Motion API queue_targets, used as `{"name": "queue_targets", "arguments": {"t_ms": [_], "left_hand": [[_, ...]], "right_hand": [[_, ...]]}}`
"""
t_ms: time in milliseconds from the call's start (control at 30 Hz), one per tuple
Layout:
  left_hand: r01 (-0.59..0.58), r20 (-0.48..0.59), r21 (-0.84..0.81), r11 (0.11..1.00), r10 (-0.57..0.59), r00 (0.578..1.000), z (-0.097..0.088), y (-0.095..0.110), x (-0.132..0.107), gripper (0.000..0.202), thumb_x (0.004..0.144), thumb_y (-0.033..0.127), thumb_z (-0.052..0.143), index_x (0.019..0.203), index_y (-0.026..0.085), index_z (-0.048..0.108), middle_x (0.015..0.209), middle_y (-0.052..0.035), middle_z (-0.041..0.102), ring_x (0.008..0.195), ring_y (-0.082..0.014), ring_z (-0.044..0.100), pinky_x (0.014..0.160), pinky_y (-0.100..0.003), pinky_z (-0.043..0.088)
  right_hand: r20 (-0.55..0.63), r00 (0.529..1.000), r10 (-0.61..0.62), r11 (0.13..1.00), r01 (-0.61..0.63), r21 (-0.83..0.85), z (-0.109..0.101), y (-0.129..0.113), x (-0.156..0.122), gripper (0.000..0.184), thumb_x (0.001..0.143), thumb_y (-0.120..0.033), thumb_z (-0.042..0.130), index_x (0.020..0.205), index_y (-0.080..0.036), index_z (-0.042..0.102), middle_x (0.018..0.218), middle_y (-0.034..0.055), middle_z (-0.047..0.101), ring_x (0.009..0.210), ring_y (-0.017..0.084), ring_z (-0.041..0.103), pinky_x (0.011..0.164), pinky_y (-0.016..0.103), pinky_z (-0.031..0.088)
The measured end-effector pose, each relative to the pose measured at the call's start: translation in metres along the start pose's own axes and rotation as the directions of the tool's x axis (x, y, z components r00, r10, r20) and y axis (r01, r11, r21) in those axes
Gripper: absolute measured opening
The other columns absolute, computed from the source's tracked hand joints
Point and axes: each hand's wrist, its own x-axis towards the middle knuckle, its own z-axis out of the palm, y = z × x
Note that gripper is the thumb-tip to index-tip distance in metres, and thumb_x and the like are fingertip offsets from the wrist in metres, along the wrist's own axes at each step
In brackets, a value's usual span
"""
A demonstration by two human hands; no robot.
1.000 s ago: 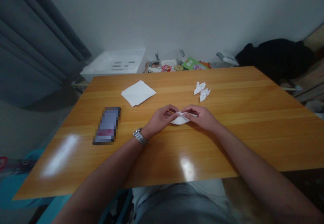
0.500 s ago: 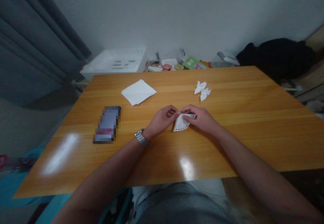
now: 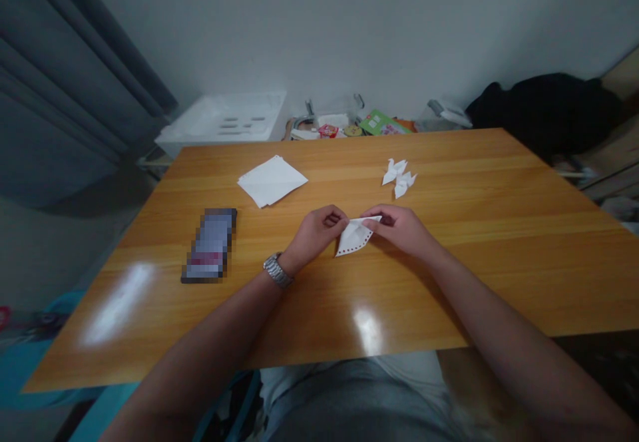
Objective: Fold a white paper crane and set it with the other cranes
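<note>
Between my hands is a folded white paper (image 3: 354, 237) with a row of punched holes along its lower and right edges. My left hand (image 3: 319, 230) pinches its upper left corner between thumb and fingers; a metal watch (image 3: 277, 270) sits on that wrist. With thumb on top, my right hand (image 3: 398, 227) grips the upper right side, its fingertips partly hidden behind the paper. Beyond my right hand, two folded paper birds (image 3: 395, 171) lie close together on the wooden table (image 3: 449, 295). A stack of white paper sheets (image 3: 272, 181) rests farther back on the left.
A phone (image 3: 210, 245), blurred out, lies left of my left arm. Behind the table's far edge are a white tray (image 3: 224, 119), a green booklet (image 3: 383, 123) and small packets. A black cloth heap (image 3: 546, 116) is at the back right.
The folded paper has shifted slightly left and turned, its top edge now showing more fully. My right hand has slid along the paper's upper right side, away from my left fingers.
</note>
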Motion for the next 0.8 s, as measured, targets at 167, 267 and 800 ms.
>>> {"name": "queue_targets", "arguments": {"t_ms": [167, 267, 800], "left_hand": [[-0.013, -0.010, 0.013, 1.000, 0.013, 1.000, -0.003, -0.003, 0.001, 0.016, 0.092, 0.030, 0.063, 0.089, 0.014, 0.068, 0.084, -0.0043, 0.072, 0.077, -0.0136, 0.066, 0.070, -0.024, 0.052], [-0.022, 0.002, 0.016, 1.000, 0.022, 1.000, -0.003, -0.005, 0.002, 0.015, 0.092, 0.029, 0.064, 0.090, 0.014, 0.068, 0.085, -0.0044, 0.072, 0.077, -0.0132, 0.066, 0.070, -0.023, 0.052], [-0.028, 0.057, 0.015, 0.999, 0.027, 0.998, -0.012, -0.004, 0.005, 0.022, 0.090, 0.034, 0.066, 0.089, 0.012, 0.070, 0.086, -0.0058, 0.073, 0.077, -0.0143, 0.065, 0.070, -0.025, 0.051]], "right_hand": [[-0.002, 0.999, 0.033, 0.998, -0.033, 0.050, -0.002, 0.003, 0.001, 0.025, 0.087, -0.042, 0.068, 0.095, -0.018, 0.075, 0.098, 0.0107, 0.077, 0.087, 0.025, 0.072, 0.084, 0.043, 0.056], [0.014, 1.000, 0.022, 0.999, -0.023, 0.044, -0.004, 0.003, 0.002, 0.027, 0.087, -0.043, 0.068, 0.094, -0.018, 0.075, 0.096, 0.0109, 0.077, 0.085, 0.025, 0.071, 0.082, 0.043, 0.056], [0.065, 0.993, 0.098, 0.986, -0.105, 0.126, -0.007, 0.000, -0.001, 0.042, 0.082, -0.057, 0.072, 0.094, -0.019, 0.082, 0.097, 0.0099, 0.079, 0.084, 0.025, 0.071, 0.081, 0.041, 0.055]]}}
